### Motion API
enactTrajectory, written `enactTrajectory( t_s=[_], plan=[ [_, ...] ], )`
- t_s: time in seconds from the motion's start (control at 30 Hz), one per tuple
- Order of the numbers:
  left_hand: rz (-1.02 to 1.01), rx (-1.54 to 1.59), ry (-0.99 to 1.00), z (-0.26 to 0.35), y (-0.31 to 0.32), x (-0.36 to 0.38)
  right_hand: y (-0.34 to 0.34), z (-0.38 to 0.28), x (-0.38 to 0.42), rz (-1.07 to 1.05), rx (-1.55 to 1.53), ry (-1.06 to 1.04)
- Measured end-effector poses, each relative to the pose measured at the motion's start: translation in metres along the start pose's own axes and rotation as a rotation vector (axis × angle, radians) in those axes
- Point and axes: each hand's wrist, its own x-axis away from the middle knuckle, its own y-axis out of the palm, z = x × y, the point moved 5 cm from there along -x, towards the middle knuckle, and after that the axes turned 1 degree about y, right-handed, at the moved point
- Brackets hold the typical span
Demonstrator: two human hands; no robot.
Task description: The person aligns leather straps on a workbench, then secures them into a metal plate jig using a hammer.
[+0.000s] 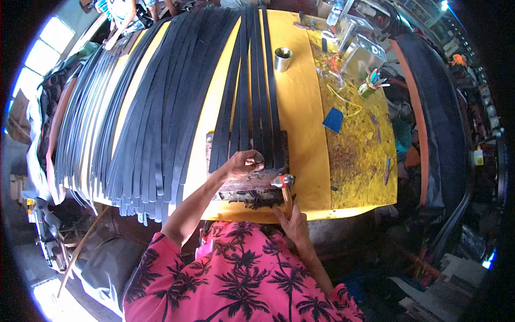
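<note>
My left hand (243, 166) is closed around a short metal tool with a round top (258, 159), seen nearly end-on, so its lower end is hidden. It stands over the ends of several black straps (248, 107), which look like leather. Those ends lie on a dark, worn block (236, 185) at the table's near edge. In my right hand (295, 222) is the wooden handle of a hammer (287, 197). The hammer's head, metal with some red, is just right of the left hand and apart from the round tool.
Many more black straps (161, 107) fan across the left of the yellow-covered table (303, 145). A metal cup (282, 60), a blue square piece (333, 119), a holder of pens (370, 85) and clear containers (363, 56) are on the right. Another person's arm (122, 29) reaches in at the far left.
</note>
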Motion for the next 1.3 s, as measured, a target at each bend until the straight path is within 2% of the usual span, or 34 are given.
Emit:
enactTrajectory(
  t_s=[0.5,0.7,0.8,0.93,0.97,1.03,1.1,1.17,1.2,1.27,1.3],
  plan=[
    [0.005,0.018,0.002,0.002,0.000,0.004,-0.003,-0.006,-0.001,0.015,0.014,0.001],
    [0.052,0.109,0.099,0.003,0.005,0.013,-0.012,-0.024,0.001,0.006,0.111,0.048],
    [0.130,0.007,0.271,0.017,0.006,0.026,-0.034,-0.062,0.001,0.039,-0.016,0.025],
    [0.147,-0.060,0.266,0.012,0.008,0.028,-0.110,-0.158,0.017,0.223,-0.243,-0.311],
    [0.153,-0.052,0.262,0.009,0.007,0.028,-0.131,-0.190,0.032,0.394,-0.370,-0.401],
    [0.119,0.009,0.284,0.007,0.009,0.029,-0.140,-0.206,0.040,0.392,-0.558,-0.602],
    [0.129,-0.057,0.328,0.011,0.006,0.028,-0.099,-0.185,0.024,0.403,-0.587,-0.572],
    [0.133,-0.122,0.362,0.011,0.006,0.033,-0.029,-0.129,-0.006,0.212,0.074,-0.316],
    [0.119,-0.143,0.348,0.010,0.012,0.037,-0.027,-0.126,0.001,0.210,0.076,-0.302],
    [0.131,-0.215,0.330,0.014,0.002,0.035,-0.013,-0.109,-0.008,-0.060,0.121,0.033],
    [0.106,-0.207,0.312,0.019,0.010,0.048,-0.009,-0.100,0.005,-0.070,0.110,0.061]
  ],
)
